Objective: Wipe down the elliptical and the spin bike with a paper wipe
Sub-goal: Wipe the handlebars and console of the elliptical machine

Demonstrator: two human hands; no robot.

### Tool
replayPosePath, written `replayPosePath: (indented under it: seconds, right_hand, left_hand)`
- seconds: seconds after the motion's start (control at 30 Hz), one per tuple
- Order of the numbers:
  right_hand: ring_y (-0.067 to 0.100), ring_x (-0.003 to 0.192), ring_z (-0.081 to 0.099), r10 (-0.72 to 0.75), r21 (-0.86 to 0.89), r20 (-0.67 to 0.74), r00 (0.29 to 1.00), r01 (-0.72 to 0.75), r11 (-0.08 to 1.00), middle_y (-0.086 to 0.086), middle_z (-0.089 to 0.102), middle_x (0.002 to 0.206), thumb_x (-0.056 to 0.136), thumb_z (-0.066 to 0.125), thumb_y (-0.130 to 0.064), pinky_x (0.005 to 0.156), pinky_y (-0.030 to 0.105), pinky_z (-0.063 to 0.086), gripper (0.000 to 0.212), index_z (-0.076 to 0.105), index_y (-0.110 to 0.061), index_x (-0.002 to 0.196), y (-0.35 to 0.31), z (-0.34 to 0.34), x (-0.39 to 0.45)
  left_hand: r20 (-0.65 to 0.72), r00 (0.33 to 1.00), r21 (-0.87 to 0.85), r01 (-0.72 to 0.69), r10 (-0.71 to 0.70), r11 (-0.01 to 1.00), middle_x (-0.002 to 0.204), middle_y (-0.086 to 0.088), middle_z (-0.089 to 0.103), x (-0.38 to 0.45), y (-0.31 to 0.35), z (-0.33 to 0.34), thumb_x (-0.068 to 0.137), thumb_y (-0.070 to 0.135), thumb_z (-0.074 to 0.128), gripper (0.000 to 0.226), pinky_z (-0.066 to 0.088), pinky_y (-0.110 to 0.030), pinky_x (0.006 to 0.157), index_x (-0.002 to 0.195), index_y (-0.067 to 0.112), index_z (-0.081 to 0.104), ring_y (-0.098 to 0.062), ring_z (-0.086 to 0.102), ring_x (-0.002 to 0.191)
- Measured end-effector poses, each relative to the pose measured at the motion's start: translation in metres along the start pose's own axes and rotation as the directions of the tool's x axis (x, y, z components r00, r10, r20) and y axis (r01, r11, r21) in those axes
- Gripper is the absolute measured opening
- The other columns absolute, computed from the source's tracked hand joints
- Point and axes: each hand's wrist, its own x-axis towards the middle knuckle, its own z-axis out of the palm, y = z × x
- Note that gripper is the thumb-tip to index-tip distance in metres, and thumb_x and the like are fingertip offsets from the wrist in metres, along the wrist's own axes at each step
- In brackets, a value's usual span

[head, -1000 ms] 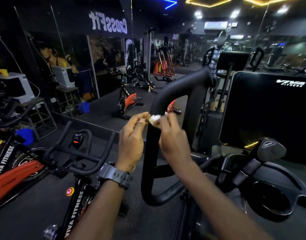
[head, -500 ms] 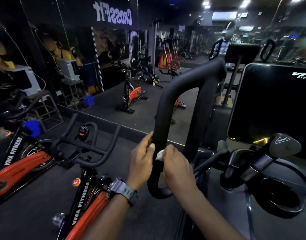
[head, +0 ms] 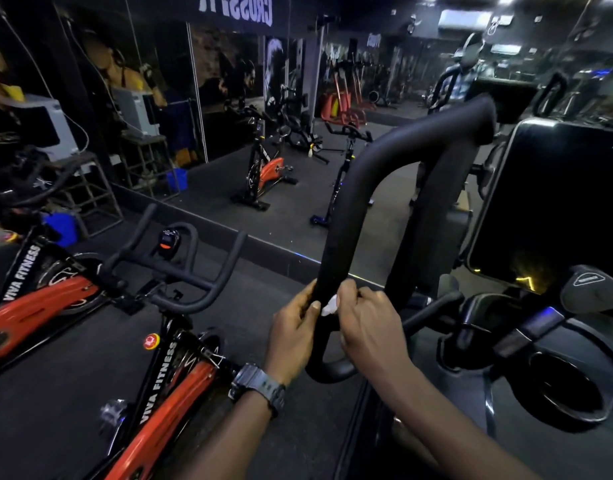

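The elliptical's black looped handle (head: 353, 188) rises in the middle of the view, with its dark console (head: 554, 202) to the right. My right hand (head: 370, 323) pinches a small white paper wipe (head: 329, 307) against the lower part of the handle. My left hand (head: 293, 327), with a watch on its wrist, grips the same bar from the left, thumb beside the wipe. The orange and black spin bike (head: 166, 382) stands at lower left, its black handlebars (head: 180, 271) just left of my hands.
A wall mirror (head: 228, 116) runs ahead and reflects more bikes and a person. A second orange bike (head: 31, 306) sits at far left by a metal stand (head: 86, 192) and a blue bucket (head: 60, 228). The elliptical's cup holder (head: 564, 389) lies at lower right.
Both hands came down from chest height, where they held the wipe between them, onto the lower handle bar. The view tilted down and left.
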Motion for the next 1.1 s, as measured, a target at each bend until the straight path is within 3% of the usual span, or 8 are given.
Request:
replayPosePath:
  seconds: [0.13,0.27,0.47,0.6,0.8,0.97,1.07,1.1]
  right_hand:
    - [0.028,0.052,0.054,-0.024,-0.02,-0.02,1.0,0.024,1.0,0.004,0.052,0.05,0.077,0.029,-0.013,0.053,0.033,0.037,0.029,0.055,-0.004,0.083,0.0,0.009,-0.001]
    - [0.028,0.055,0.055,-0.03,-0.042,-0.064,0.997,0.027,0.999,0.005,0.054,0.049,0.067,0.035,-0.009,0.053,0.033,0.04,0.028,0.056,-0.004,0.085,0.001,0.006,-0.01]
    - [0.023,0.051,0.049,-0.046,0.039,-0.235,0.971,0.057,0.998,0.004,0.051,0.053,0.072,0.053,-0.006,0.045,0.029,0.042,0.01,0.061,-0.011,0.076,0.0,0.014,-0.025]
    - [0.023,0.055,0.058,-0.035,0.163,0.035,0.999,0.029,0.986,0.0,0.059,0.064,0.066,0.078,-0.016,0.047,0.028,0.042,0.037,0.056,-0.02,0.096,-0.009,0.052,-0.073]
    - [0.021,0.086,0.062,0.162,0.376,-0.242,0.957,-0.062,0.925,0.001,0.068,0.095,0.085,0.055,-0.01,0.074,0.032,0.052,0.022,0.07,-0.013,0.102,0.019,0.018,-0.025]
    - [0.02,0.074,0.052,-0.056,0.254,-0.19,0.98,0.104,0.962,-0.001,0.059,0.08,0.092,0.049,-0.017,0.058,0.032,0.047,0.02,0.067,-0.016,0.083,0.003,0.038,-0.032]
    - [0.023,0.083,0.057,-0.266,0.305,0.071,0.961,0.233,0.923,-0.002,0.062,0.094,0.09,0.04,-0.029,0.055,0.036,0.052,0.031,0.069,-0.02,0.095,0.003,0.035,-0.049]
    - [0.024,0.084,0.058,-0.248,0.333,0.022,0.969,0.227,0.915,-0.002,0.063,0.097,0.089,0.042,-0.027,0.056,0.036,0.053,0.029,0.069,-0.022,0.099,0.006,0.024,-0.046]
  left_hand:
    - [0.027,1.0,-0.021,-0.01,0.011,1.0,0.124,0.019,0.066,0.001,0.002,-0.001,0.099,0.011,0.053,0.041,0.048,-0.034,0.105,0.135,0.029,0.057,0.004,0.059,0.117]
    - [0.04,0.999,-0.066,0.016,-0.013,0.998,0.123,0.021,0.066,0.0,0.0,-0.001,0.098,0.014,0.053,0.041,0.047,-0.04,0.105,0.131,0.039,0.058,-0.001,0.06,0.118]
    - [0.048,0.999,-0.153,-0.002,0.009,0.988,0.124,0.013,0.068,0.004,-0.004,-0.001,0.099,0.008,0.054,0.039,0.048,-0.034,0.103,0.134,0.023,0.059,-0.005,0.061,0.119]
    - [0.048,0.999,-0.241,0.025,-0.014,0.97,0.122,0.011,0.069,0.003,-0.007,0.0,0.098,0.004,0.055,0.038,0.049,-0.023,0.1,0.132,0.019,0.059,-0.002,0.062,0.116]
    - [0.042,0.998,-0.288,0.051,-0.041,0.956,0.115,0.011,0.072,0.003,-0.011,-0.002,0.096,0.0,0.056,0.036,0.05,-0.024,0.095,0.119,0.026,0.066,-0.01,0.065,0.114]
    - [0.049,0.998,-0.274,0.05,-0.038,0.96,0.114,0.009,0.073,0.002,-0.007,-0.003,0.096,0.001,0.056,0.035,0.052,-0.026,0.094,0.123,0.022,0.066,-0.009,0.066,0.111]
    - [0.032,0.999,-0.253,0.049,-0.042,0.966,0.11,0.011,0.074,0.001,-0.002,-0.004,0.097,0.004,0.056,0.032,0.052,-0.022,0.091,0.12,0.025,0.066,-0.006,0.067,0.108]
    - [0.033,0.999,-0.263,0.044,-0.036,0.964,0.108,0.012,0.074,0.0,0.001,-0.004,0.098,0.005,0.056,0.03,0.052,-0.02,0.089,0.116,0.026,0.067,-0.006,0.067,0.107]
